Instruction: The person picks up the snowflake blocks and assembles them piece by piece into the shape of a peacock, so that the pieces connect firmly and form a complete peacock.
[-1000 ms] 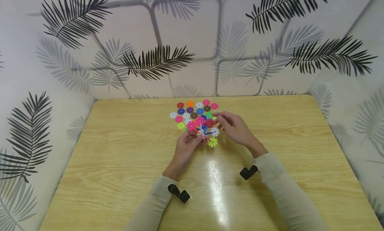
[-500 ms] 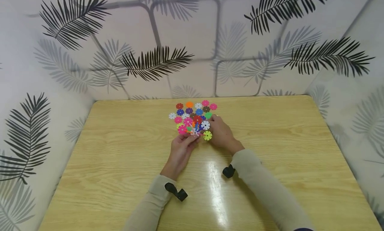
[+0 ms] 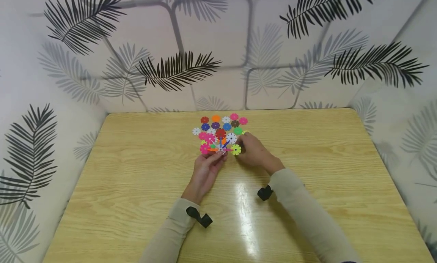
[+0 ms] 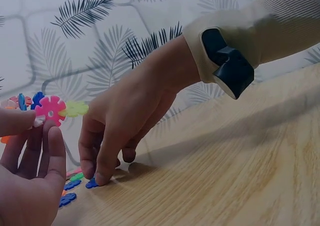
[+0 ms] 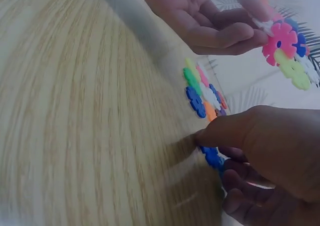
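My left hand (image 3: 205, 171) pinches a built cluster of plastic snowflake discs by its white centre disc (image 3: 221, 149), thumb on top. Out from that centre stand pink (image 4: 50, 112), red (image 3: 220, 134), white (image 3: 231, 138) and yellow (image 3: 236, 150) discs, some joined through blue or orange ones seen edge-on. Low to the right of the cluster, my right hand (image 3: 253, 151) reaches down to the tabletop. Its thumb and fingertips are round a blue snowflake disc (image 5: 213, 157) at the table surface. In the head view that disc is hidden behind the hand.
Loose snowflake discs in several colours lie flat behind the hands, among them an orange disc (image 3: 216, 118), a brown disc (image 3: 235, 123) and a green disc (image 3: 238, 131). They rest on a wooden table (image 3: 136, 172), backed by a leaf-patterned wall covering (image 3: 218, 84).
The right hand has come left and down from beside the loose discs to the blue disc on the table. The left hand has shifted slightly left, and the cluster has turned in it.
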{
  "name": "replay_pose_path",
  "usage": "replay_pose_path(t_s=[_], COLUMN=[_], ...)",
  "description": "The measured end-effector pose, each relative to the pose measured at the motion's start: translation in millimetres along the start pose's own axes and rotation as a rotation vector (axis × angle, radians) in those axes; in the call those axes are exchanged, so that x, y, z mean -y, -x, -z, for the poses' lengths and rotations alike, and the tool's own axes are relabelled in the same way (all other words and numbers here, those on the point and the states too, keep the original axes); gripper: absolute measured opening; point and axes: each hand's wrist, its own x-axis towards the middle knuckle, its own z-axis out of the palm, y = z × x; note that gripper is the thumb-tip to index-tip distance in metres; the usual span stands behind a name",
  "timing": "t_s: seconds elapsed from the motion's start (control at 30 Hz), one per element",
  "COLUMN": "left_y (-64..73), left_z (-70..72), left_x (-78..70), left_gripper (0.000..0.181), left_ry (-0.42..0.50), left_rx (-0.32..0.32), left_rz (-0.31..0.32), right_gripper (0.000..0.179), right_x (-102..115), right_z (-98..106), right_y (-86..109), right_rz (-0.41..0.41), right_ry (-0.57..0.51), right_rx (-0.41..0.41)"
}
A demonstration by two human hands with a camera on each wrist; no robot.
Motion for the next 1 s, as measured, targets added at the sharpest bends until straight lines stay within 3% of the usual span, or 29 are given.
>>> replay_pose_path(t_s=[0.33,0.43,0.57,0.8,1.0], left_y=[0.1,0.7,1.1,-0.3,-0.2], left_z=[1.5,2.0,2.3,1.7,0.9], left_x=[1.4,1.9,3.5,6.4,4.9], left_gripper=[0.014,0.017,0.023,0.017,0.012], left_ry=[-0.001,-0.006,-0.011,-0.016,-0.035], left_rx=[0.009,0.014,0.014,0.022,0.026], left_rz=[0.004,0.003,0.005,0.015,0.022], right_gripper=[0.038,0.032,0.022,0.017,0.023], right_x=[-6.2,-10.2,-16.0,-20.2,-16.8], right_z=[7.2,7.3,5.5,8.8,12.4], right_y=[7.9,11.0,21.7,48.0,57.4], right_rz=[-0.038,-0.023,0.012,-0.044,-0.053], right_ry=[-0.022,-0.076,-0.185,-0.447,-0.683], right_rx=[0.074,0.072,-0.002,-0.223,-0.245])
